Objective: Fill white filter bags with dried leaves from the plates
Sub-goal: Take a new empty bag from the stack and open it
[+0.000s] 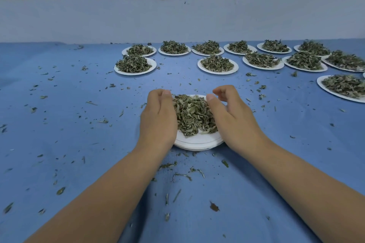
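From the head camera, the person is cupping a heap of dried leaves (192,115) on the near plate (198,141), which seems to be the top of a small stack of white plates on the blue counter (79,144). The left hand (159,118) is pressing in along the heap's left side, fingers curled but enclosing nothing visible; the right hand (230,116) is flanking the right side, its grip loosely open, thumb and forefinger apart above the leaves.

Those leaves are looking light, brittle and loose, likely to crumble and scatter if squeezed, so scooping from both sides and underneath seems the sensible hold. The crumbs (183,173) strewn across the counter are hinting how easily bits escape.

Farther back, two rows of filled plates (217,64) are waiting, each carrying a similar mound, with more running off to the right. No white filter bag is showing anywhere in this view.
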